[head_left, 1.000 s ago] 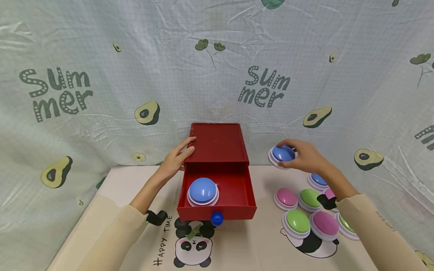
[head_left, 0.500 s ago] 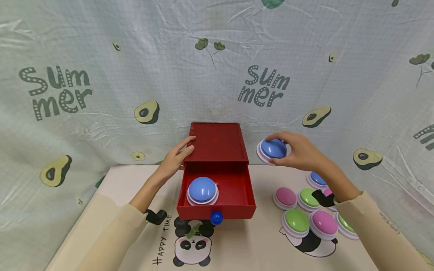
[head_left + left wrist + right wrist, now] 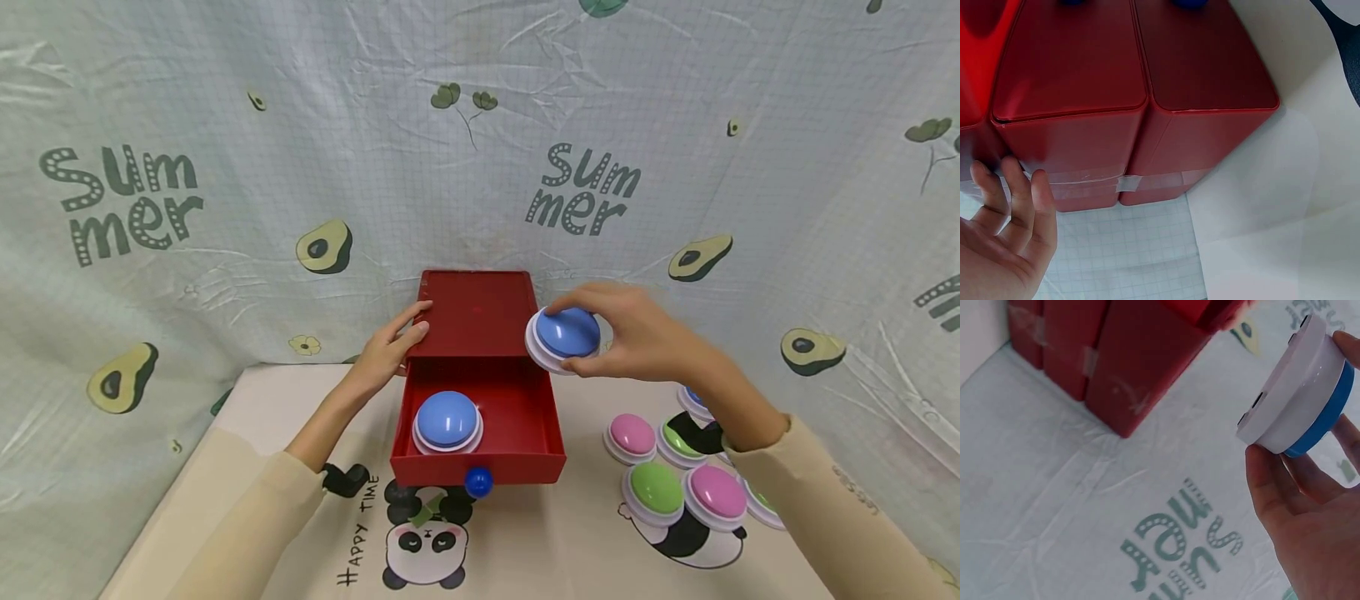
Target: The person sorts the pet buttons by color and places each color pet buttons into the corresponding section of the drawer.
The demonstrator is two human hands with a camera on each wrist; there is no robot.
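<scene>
Head view: right hand (image 3: 633, 333) clamped on blue button (image 3: 567, 332), right of centre; left hand (image 3: 384, 357), fingers apart, touching red cabinet (image 3: 476, 312), centre. Left wrist view: same hand, lower left. Right wrist view: button tilted, upper right.

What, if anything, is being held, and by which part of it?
A blue-topped button, held by opposite sides of its rim in the right hand.

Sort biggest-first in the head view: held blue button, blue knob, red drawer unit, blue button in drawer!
1. Red drawer unit
2. Held blue button and blue button in drawer: look about alike
3. Blue knob
</scene>
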